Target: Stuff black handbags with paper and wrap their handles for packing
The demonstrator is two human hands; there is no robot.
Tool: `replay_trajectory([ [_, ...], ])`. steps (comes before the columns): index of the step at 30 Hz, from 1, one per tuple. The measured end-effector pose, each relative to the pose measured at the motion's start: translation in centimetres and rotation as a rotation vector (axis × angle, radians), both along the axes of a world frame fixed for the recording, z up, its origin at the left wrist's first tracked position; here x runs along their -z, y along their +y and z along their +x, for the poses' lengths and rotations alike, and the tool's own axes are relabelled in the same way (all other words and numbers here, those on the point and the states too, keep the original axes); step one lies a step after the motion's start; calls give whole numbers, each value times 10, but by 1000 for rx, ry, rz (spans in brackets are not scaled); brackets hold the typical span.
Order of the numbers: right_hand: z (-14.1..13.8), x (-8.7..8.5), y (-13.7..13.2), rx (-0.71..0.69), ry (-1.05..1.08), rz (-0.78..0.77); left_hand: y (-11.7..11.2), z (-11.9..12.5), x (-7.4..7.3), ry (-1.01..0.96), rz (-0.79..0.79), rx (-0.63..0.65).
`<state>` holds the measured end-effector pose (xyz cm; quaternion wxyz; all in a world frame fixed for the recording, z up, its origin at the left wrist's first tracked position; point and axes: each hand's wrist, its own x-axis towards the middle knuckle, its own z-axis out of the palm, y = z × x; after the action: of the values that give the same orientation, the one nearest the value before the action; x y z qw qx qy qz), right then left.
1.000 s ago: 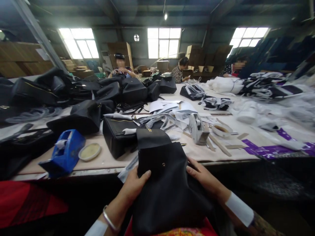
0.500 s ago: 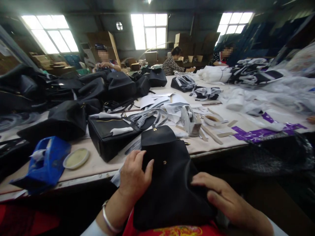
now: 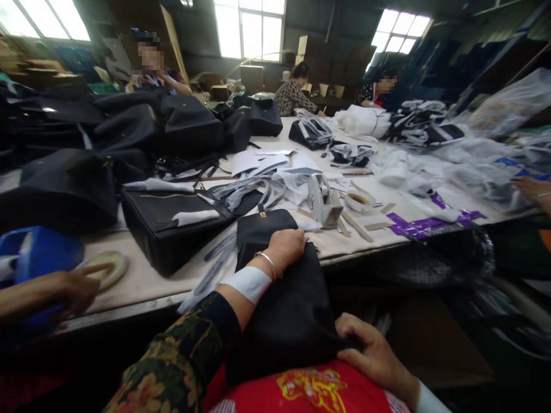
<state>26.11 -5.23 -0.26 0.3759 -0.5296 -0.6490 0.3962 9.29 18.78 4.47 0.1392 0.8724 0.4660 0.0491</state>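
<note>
A black leather-like bag (image 3: 284,310) rests on my lap against the table's edge, its flap (image 3: 269,225) with a gold clasp folded back toward the table. My left hand (image 3: 287,248) reaches across the bag, its fingers closed at the upper right edge below the flap. My right hand (image 3: 365,347) pinches the bag's lower right side between thumb and curled fingers. A red apron (image 3: 297,390) with yellow embroidery shows beneath the bag. What the left fingertips touch is partly hidden.
Another person's hand (image 3: 80,289) is by a tape roll (image 3: 112,269) and a blue tape dispenser (image 3: 47,252) at left. Black bags (image 3: 172,229) crowd the table's left side. A grey tape dispenser (image 3: 322,201) stands beyond the flap. Several people work around the table.
My left hand has moved from the bag's left side across to its upper right edge and closed. My right hand has curled tighter. Another person's hand has come in at left.
</note>
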Motion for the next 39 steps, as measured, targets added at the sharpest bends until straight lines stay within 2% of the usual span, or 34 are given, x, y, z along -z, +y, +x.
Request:
replay_trajectory([
  [2, 2, 8, -1, 18, 66, -79, 2, -1, 4, -10, -18, -37],
  [3, 4, 7, 1, -4, 89, -125, 2, -1, 5, -15, -23, -59],
  [6, 10, -13, 14, -117, 113, -307, 4, -2, 8, -34, -28, -127],
  [9, 6, -37, 34, -73, 35, -439, 5, -5, 9, -53, -26, -199],
  [11, -6, -45, 44, 1, -65, -453, 4, -7, 9, -66, -18, -241],
  [14, -29, -45, 53, 75, -132, -438, 3, -10, 8, -84, 0, -287],
  [19, -39, -38, 52, 79, 82, -474, 2, -17, -2, -120, 18, -276],
  [21, -34, -35, 50, 58, 174, -487, 1, -20, -9, -168, 35, -178],
  [22, -32, -33, 50, 45, 209, -493, 0, -20, -12, -212, 47, -63],
  [25, -28, -31, 47, 34, 207, -484, -2, -15, -16, -336, 69, 446],
  [26, -28, -33, 45, 62, 146, -459, -2, -11, -14, -334, 68, 585],
  [27, -28, -36, 44, 109, 55, -409, -2, -6, -12, -302, 59, 654],
  [28, -29, -41, 42, 158, -53, -327, -1, 0, -8, -251, 46, 645],
  [30, -31, -54, 39, 164, -251, -91, 0, 12, 0, -166, 25, 517],
  [32, -34, -66, 38, 5, -376, 136, 2, 23, 7, -140, 11, 375],
  [33, -34, -69, 37, -93, -422, 201, 2, 27, 10, -139, 7, 332],
  [35, -32, -69, 36, -199, -496, 210, 4, 32, 13, -141, -4, 280],
  [39, -17, -49, 25, -75, -509, 54, 3, 34, 16, -165, -27, 209],
])
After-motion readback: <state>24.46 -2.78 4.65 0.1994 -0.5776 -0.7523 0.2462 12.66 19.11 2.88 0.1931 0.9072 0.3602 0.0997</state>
